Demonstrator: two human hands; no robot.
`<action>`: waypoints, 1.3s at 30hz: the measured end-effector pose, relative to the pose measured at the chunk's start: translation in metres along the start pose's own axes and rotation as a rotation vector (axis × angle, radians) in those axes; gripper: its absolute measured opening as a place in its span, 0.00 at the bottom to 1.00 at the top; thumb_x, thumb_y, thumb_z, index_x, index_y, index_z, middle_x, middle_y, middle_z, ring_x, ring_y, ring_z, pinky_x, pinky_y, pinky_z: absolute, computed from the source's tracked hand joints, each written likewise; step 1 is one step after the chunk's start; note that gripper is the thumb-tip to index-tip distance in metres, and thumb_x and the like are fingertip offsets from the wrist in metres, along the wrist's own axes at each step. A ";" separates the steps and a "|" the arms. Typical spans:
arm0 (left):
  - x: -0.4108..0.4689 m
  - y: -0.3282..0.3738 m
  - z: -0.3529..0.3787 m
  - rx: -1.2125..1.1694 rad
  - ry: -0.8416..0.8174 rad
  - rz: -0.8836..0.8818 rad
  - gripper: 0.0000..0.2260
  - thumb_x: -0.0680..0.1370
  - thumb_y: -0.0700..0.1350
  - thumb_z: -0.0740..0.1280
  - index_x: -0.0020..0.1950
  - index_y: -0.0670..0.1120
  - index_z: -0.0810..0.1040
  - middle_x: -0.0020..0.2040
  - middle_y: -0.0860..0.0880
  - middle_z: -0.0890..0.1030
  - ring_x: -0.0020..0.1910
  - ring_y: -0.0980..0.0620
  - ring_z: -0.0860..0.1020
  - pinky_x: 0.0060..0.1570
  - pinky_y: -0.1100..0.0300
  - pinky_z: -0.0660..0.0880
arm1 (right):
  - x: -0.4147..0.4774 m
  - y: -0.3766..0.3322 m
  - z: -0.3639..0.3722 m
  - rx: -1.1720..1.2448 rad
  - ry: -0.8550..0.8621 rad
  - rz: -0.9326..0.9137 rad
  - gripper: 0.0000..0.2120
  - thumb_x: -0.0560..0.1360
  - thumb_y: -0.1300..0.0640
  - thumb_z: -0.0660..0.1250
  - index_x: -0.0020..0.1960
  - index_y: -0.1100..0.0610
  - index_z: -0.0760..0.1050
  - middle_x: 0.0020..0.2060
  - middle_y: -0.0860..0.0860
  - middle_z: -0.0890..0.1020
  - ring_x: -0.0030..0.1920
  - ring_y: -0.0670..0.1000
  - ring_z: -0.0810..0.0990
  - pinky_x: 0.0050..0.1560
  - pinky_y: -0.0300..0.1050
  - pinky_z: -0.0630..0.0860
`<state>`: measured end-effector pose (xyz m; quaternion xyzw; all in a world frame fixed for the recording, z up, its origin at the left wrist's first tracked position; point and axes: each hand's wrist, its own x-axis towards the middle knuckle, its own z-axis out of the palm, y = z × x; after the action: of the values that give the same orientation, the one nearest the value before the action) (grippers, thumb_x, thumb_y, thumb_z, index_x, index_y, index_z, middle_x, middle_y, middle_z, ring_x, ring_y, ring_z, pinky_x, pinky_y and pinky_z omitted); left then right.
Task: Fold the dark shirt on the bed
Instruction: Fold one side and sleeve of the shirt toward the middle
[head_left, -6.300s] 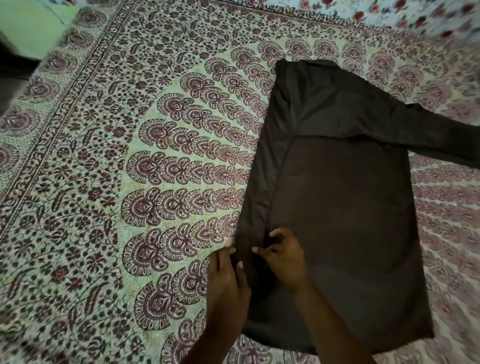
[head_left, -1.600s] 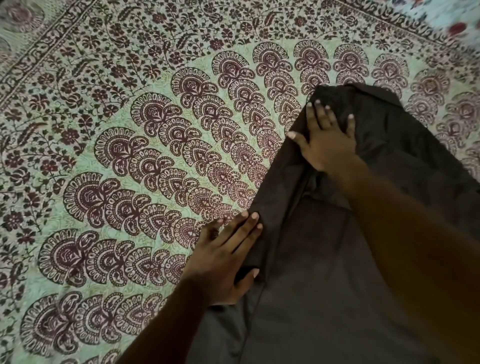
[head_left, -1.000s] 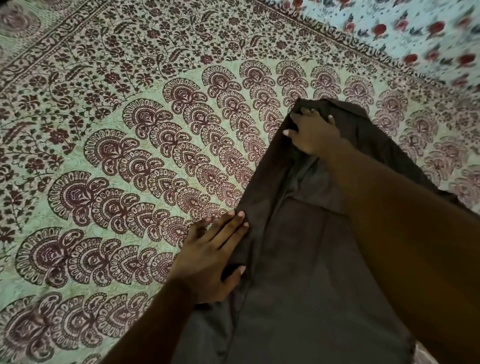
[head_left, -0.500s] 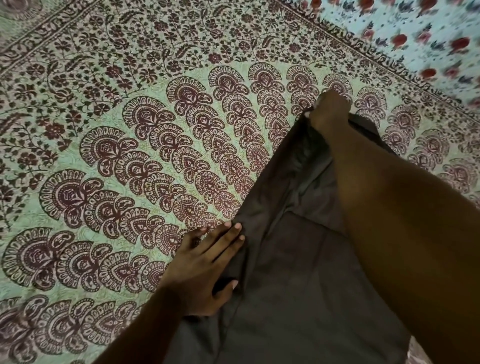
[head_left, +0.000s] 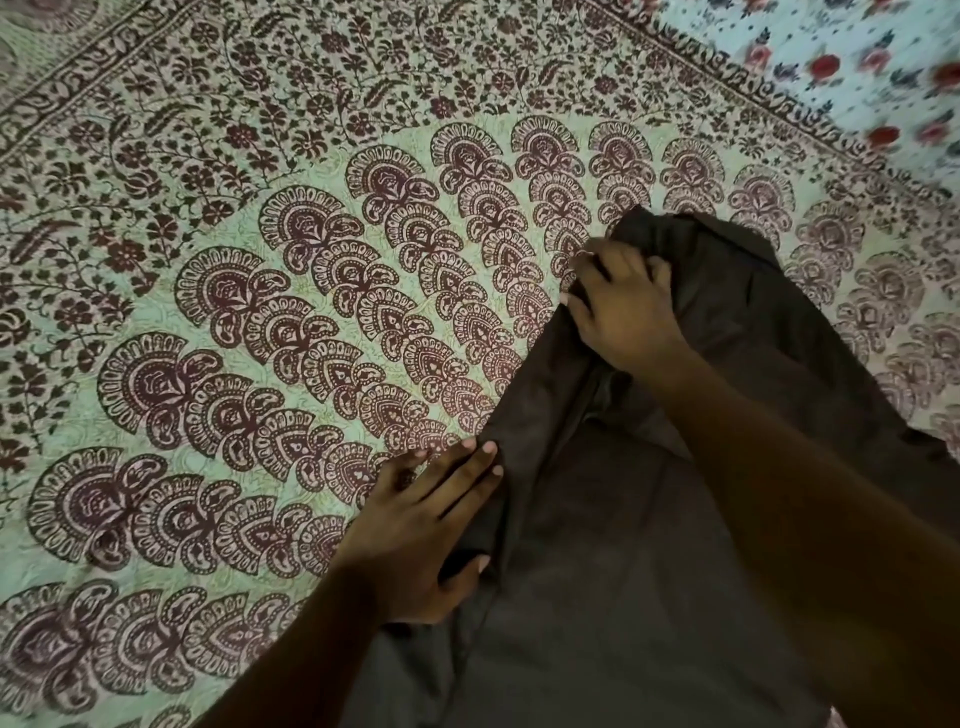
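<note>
Head view: one dark shirt (head_left: 649, 571) lies on the bed (head_left: 260, 312), on its patterned bedspread, right of centre.
Done: the shirt's left edge looks turned inward as a long lengthwise fold; the body lies fairly flat.
Left: the collar end is bunched, the right side is hidden behind the forearm, and I judge the crosswise folds are not yet made.
Left hand (head_left: 421, 535): fingers spread flat, pressing the folded edge.
Right hand (head_left: 623, 312): curled, gripping cloth at the collar end.
Count: one shirt, two hands, one bedspread, one floral cloth (head_left: 857, 62) at the top right.
</note>
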<state>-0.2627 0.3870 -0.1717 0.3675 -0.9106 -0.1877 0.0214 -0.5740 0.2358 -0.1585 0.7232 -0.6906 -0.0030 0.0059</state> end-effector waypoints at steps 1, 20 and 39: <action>0.001 0.000 0.000 0.002 -0.003 0.000 0.39 0.74 0.63 0.66 0.82 0.48 0.66 0.84 0.51 0.60 0.83 0.52 0.57 0.72 0.43 0.65 | -0.002 0.002 0.004 0.037 -0.064 0.066 0.27 0.84 0.42 0.59 0.77 0.56 0.70 0.77 0.57 0.69 0.77 0.60 0.66 0.70 0.65 0.65; -0.064 0.012 0.009 0.099 -0.057 0.066 0.37 0.81 0.66 0.56 0.85 0.49 0.53 0.86 0.49 0.49 0.85 0.47 0.48 0.81 0.44 0.51 | -0.167 -0.087 -0.010 0.131 -0.330 0.001 0.36 0.81 0.30 0.42 0.85 0.44 0.47 0.85 0.49 0.46 0.85 0.54 0.45 0.82 0.62 0.50; -0.131 0.020 0.016 0.151 -0.058 0.065 0.38 0.80 0.66 0.58 0.86 0.51 0.53 0.86 0.52 0.48 0.85 0.53 0.49 0.79 0.44 0.57 | -0.135 -0.094 -0.027 0.980 0.048 1.184 0.25 0.67 0.62 0.84 0.42 0.56 0.66 0.52 0.60 0.82 0.24 0.49 0.81 0.33 0.46 0.82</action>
<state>-0.1835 0.4943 -0.1665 0.3328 -0.9338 -0.1284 -0.0267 -0.4857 0.3750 -0.1331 0.1525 -0.8847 0.3228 -0.2997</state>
